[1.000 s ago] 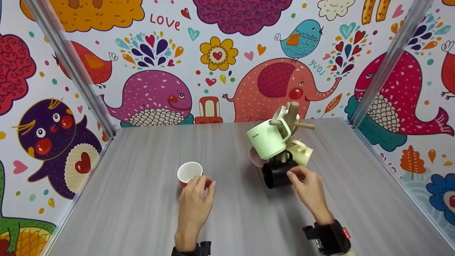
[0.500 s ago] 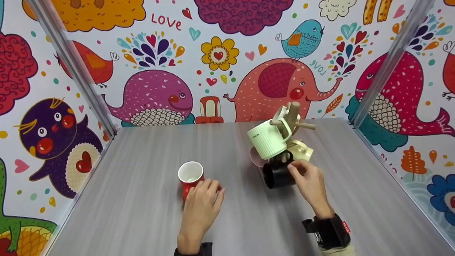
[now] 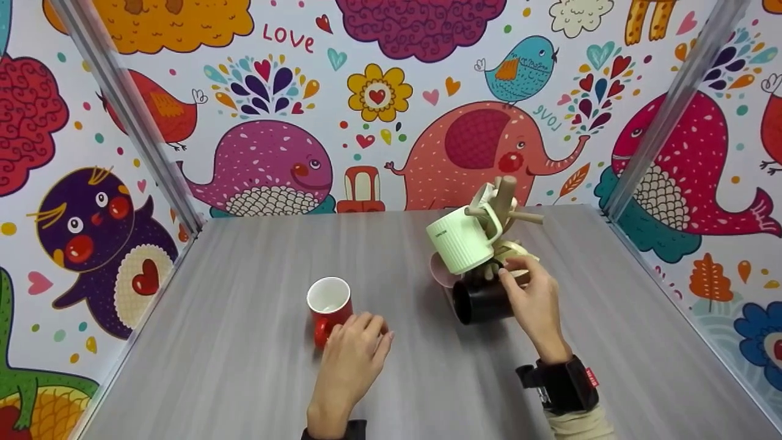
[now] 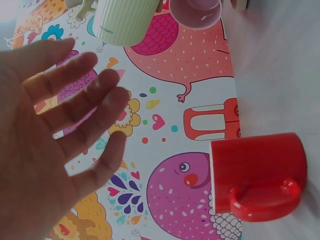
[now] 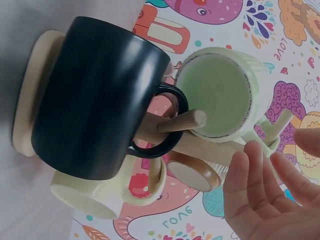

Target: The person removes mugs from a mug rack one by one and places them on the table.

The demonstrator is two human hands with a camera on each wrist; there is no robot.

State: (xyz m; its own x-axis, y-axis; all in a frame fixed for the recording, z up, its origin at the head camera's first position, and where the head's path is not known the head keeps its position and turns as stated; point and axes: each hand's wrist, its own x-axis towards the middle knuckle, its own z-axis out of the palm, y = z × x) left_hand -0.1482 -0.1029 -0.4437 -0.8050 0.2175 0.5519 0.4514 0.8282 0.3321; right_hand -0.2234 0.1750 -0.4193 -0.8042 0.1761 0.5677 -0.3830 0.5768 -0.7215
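Note:
A black mug [image 5: 100, 97] hangs by its handle on a peg of the wooden mug tree [image 3: 503, 198]. In the right wrist view, my right hand [image 3: 537, 299] is apart from that mug, its fingers loosely bent and holding nothing. A red mug [image 4: 260, 172] with a white inside stands upright on the table, at the middle left of the head view. Close by its handle, on the near right side, is my left hand [image 3: 357, 351]; the left wrist view shows its fingers spread and relaxed, away from the mug.
On the tree also hang a pale green mug [image 3: 459, 240], a pale yellow mug [image 5: 87, 195] and a pink mug [image 4: 196, 12]. Another light mug [image 3: 482, 192] sits behind the post. The tree's wooden base [image 5: 37, 95] rests on the grey table [image 3: 256, 263]. Patterned walls enclose it.
My left hand has drawn back to the right, uncovering the red mug's handle. The right hand has shifted up beside the black mug, which stays in place.

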